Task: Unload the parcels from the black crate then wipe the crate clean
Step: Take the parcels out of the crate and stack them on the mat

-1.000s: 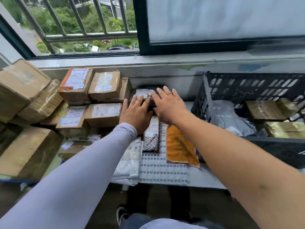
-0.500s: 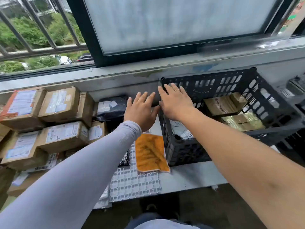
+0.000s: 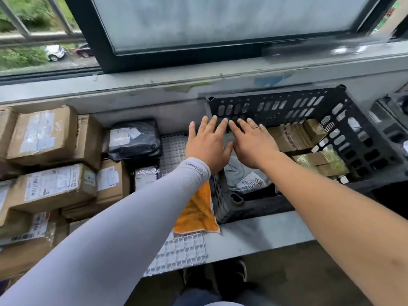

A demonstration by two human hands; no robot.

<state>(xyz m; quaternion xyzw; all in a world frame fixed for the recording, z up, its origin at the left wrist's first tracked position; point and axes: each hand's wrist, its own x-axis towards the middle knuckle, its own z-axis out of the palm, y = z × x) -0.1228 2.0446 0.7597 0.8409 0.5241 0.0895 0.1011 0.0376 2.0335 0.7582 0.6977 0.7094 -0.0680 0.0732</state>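
Note:
The black perforated crate (image 3: 364, 138) stands on the grey ledge at right. Inside it lie a grey plastic-bag parcel (image 3: 247, 180) near the front left and gold-brown taped parcels (image 3: 293, 138) at the back and right. Both of my hands hover side by side over the crate's left end, fingers straight and spread, holding nothing. My left hand (image 3: 208, 144) is above the crate's left wall; my right hand (image 3: 254, 144) is over the inside. An orange cloth (image 3: 196, 213) lies just left of the crate.
Cardboard parcels (image 3: 53, 133) are stacked at left, with a black-bag parcel (image 3: 134, 140) beside them. A white grid mat (image 3: 178, 250) lies under the cloth. The window sill and wall run behind. The ledge's front edge drops to the floor.
My hands left the black-bag parcel on the stack and swung right, from the crate's left edge to over its inside. The view turned right with them.

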